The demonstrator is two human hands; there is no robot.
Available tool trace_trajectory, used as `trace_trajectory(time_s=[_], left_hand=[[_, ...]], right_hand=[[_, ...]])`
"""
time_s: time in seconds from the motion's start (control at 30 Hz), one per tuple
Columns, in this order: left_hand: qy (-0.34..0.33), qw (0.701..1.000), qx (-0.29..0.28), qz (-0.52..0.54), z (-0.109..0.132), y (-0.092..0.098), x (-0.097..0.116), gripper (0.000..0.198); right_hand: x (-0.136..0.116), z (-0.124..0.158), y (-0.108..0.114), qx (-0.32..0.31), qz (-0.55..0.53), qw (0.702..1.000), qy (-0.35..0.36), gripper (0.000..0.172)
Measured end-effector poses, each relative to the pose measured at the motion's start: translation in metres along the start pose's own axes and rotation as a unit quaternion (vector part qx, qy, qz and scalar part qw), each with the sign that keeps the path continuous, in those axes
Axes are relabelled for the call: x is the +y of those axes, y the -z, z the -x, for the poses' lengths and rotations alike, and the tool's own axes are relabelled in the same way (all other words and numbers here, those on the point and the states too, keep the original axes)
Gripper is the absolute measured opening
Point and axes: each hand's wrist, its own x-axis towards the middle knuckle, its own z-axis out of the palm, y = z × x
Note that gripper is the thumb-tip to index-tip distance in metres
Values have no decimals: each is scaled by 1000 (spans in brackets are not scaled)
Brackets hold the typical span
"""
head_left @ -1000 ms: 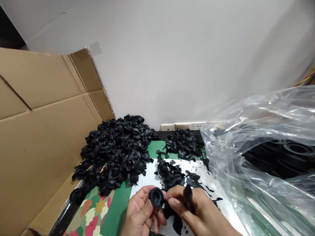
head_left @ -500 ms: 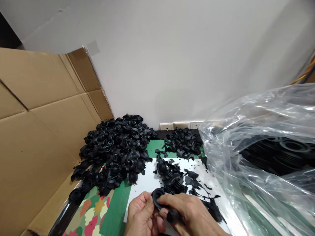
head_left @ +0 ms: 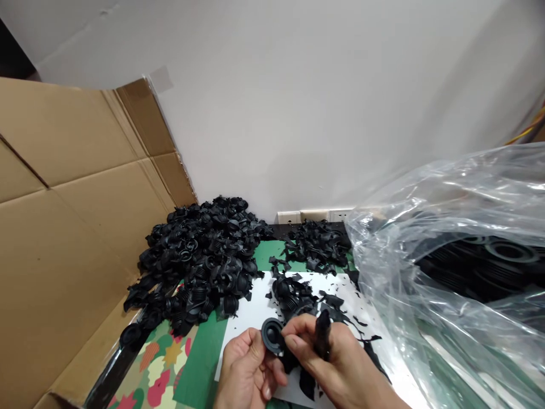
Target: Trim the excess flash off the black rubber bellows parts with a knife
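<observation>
My left hand grips a round black ribbed rubber part by its left rim, its open ring face turned up toward me. At the part's right edge, my right hand is closed, thumb and forefinger pinched together. A dark slim piece sticks up between the fingers of that hand; whether it is a tool or rubber cannot be made out. Loose black rubber hangs below it. Beyond my hands, several similar parts and torn scraps lie on a white sheet.
A big heap of black rubber parts rises at the left, beside a cardboard sheet. Farther back lies a scrap pile near wall sockets. A clear plastic bag with black ringed parts stands at the right.
My right hand has drawn back from inside the ring to its right edge and turned, so the dark piece now points up. The left hand still holds the part, its face showing more.
</observation>
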Motion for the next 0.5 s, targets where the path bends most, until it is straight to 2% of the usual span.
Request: trace_trajectory(time_s=[0.13,0.33,0.5], left_hand=[[-14,1000,9,-18,1,-3,-3,37],[-35,999,18,-36,2,-9,-3,38],[-58,996,39,-52,3,-12,-2,37]], right_hand=[[3,1,-7,2,71,997,25,30],[13,-1,-10,30,174,984,-7,31],[14,-2,-12,25,245,969,0,28]])
